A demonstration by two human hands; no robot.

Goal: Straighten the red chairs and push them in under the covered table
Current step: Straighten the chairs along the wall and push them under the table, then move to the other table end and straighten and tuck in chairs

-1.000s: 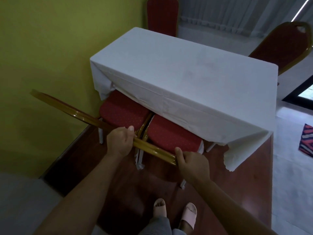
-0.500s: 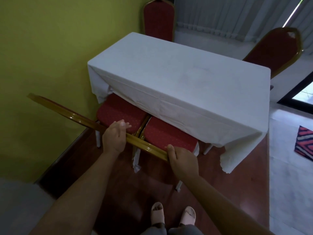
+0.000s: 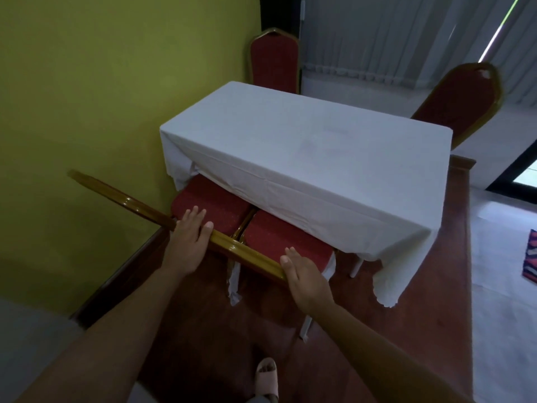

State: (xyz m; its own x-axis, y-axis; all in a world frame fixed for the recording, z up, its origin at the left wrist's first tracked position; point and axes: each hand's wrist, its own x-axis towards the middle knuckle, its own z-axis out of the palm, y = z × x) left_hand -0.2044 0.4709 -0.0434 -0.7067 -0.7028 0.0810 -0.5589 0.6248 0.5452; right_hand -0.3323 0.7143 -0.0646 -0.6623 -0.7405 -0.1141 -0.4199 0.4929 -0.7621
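Now both grips released, left hand [image 3: 186, 245], right hand [image 3: 305, 280] flat on chair back [image 3: 244, 253].

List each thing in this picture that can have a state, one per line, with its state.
Left chair: seat partly under cloth.
Right chair: seat partly under cloth.
Left hand: open, flat on gold chair-back rail.
Right hand: open on rail.
Tablecloth: draped over table.

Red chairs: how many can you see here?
4: two side by side at the table's near side, one at the far end, one at the far right. Others may be hidden.
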